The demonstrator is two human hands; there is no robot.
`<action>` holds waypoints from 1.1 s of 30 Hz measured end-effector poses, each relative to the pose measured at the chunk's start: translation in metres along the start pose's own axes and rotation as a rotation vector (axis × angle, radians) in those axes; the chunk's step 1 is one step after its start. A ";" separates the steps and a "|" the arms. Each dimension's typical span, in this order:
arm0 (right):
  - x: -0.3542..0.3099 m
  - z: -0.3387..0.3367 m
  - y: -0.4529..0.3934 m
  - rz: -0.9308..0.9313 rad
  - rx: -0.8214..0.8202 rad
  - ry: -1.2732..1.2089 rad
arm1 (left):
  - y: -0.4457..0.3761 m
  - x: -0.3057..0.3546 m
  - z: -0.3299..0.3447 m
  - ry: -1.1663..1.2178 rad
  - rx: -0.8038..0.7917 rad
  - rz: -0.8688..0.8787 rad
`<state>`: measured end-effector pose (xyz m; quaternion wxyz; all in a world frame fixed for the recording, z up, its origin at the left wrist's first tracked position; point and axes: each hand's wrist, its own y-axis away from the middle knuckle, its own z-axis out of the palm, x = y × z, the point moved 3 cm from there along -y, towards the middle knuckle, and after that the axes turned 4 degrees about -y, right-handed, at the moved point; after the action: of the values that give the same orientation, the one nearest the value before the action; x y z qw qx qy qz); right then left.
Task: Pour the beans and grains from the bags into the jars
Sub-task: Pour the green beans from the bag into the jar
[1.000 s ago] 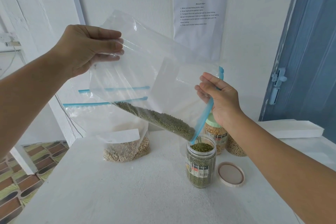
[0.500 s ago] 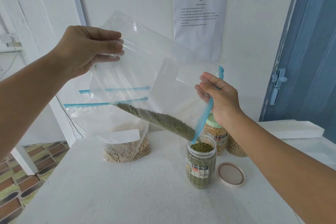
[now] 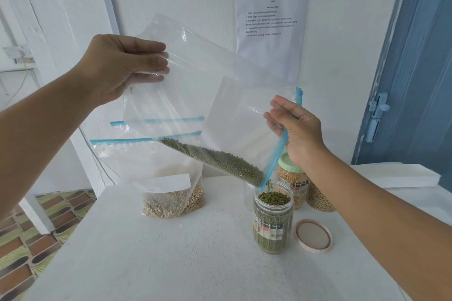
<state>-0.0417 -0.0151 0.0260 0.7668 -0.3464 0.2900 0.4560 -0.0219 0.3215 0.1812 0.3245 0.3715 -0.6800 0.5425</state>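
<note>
Left hand (image 3: 117,66) at ten o'clock, pinching bag (image 3: 195,85) by its raised bottom corner. Bag tilted toward four o'clock, green beans (image 3: 215,161) spilling into open jar (image 3: 273,217) at five o'clock. Right hand (image 3: 296,129) at three o'clock, pinching the blue zip edge.

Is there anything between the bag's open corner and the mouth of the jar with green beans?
Nothing visible. The bag corner hangs right above the open jar, and beans fall straight in. The lid lies on the table beside it, out of the way.
</note>
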 end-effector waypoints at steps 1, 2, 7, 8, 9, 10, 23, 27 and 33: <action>0.001 0.000 0.000 0.001 0.001 0.000 | 0.000 0.000 0.000 -0.001 -0.001 0.001; 0.001 0.000 0.000 0.003 0.001 0.001 | 0.000 0.000 0.000 -0.002 -0.002 0.001; 0.001 0.001 -0.001 0.004 0.010 0.002 | 0.000 0.000 0.002 -0.003 -0.006 0.001; 0.001 0.001 -0.001 0.003 0.012 0.001 | -0.001 0.000 0.002 -0.002 -0.006 0.002; 0.001 0.001 -0.001 0.004 0.012 0.000 | -0.001 0.000 0.001 -0.001 -0.005 0.001; 0.002 0.001 -0.001 0.006 0.010 -0.002 | -0.001 0.000 0.001 0.000 -0.004 0.001; 0.004 -0.003 0.001 0.008 0.014 -0.004 | 0.001 0.000 0.004 -0.007 -0.016 0.003; 0.002 -0.004 0.001 -0.004 0.015 -0.011 | 0.001 0.002 0.006 0.000 -0.013 0.004; 0.003 -0.006 0.003 0.006 0.023 -0.015 | 0.002 0.001 0.009 0.004 -0.016 -0.006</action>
<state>-0.0435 -0.0177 0.0194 0.7716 -0.3333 0.2905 0.4574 -0.0247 0.3122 0.1794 0.3303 0.3698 -0.6826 0.5369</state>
